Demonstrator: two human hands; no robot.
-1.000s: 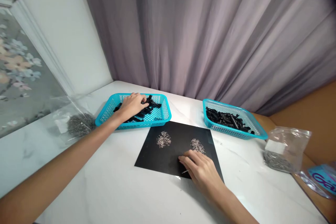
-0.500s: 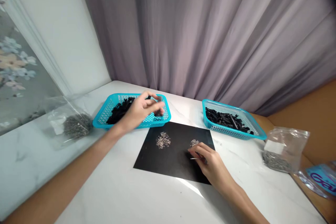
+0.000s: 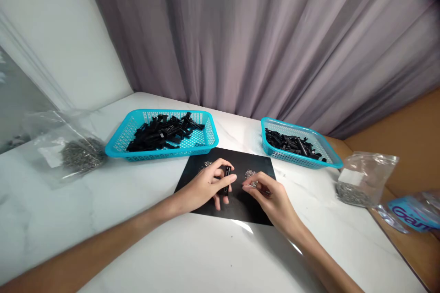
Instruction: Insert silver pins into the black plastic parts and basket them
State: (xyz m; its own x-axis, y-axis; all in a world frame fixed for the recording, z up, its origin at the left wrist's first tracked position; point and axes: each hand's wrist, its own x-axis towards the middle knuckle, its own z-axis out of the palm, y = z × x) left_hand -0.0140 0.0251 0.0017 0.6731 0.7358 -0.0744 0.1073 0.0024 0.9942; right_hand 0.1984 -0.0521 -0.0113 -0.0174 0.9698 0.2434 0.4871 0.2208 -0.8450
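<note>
Above the black mat (image 3: 247, 213), my left hand (image 3: 211, 181) pinches a slim black plastic piece (image 3: 227, 179) upright between thumb and fingers. Just to its right, my right hand (image 3: 270, 192) is closed, thumb and index finger together on a thin silver pin (image 3: 250, 186), of which only a little shows. Behind the right fingertips lies a small heap of silver metal pins (image 3: 250, 174). A second heap of pins (image 3: 207, 164) is mostly hidden behind my left hand.
A turquoise basket (image 3: 161, 155) of black plastic pieces stands back left, another basket (image 3: 302, 161) of black parts back right. Clear bags of metal pins lie at far left (image 3: 82, 153) and right (image 3: 354, 194). A labelled plastic bottle (image 3: 412, 213) lies beyond the table's right edge.
My left hand has come from over the left basket to the mat, with a black plastic piece in it. My right hand stays near the right pin heap, and the view has shifted slightly.
</note>
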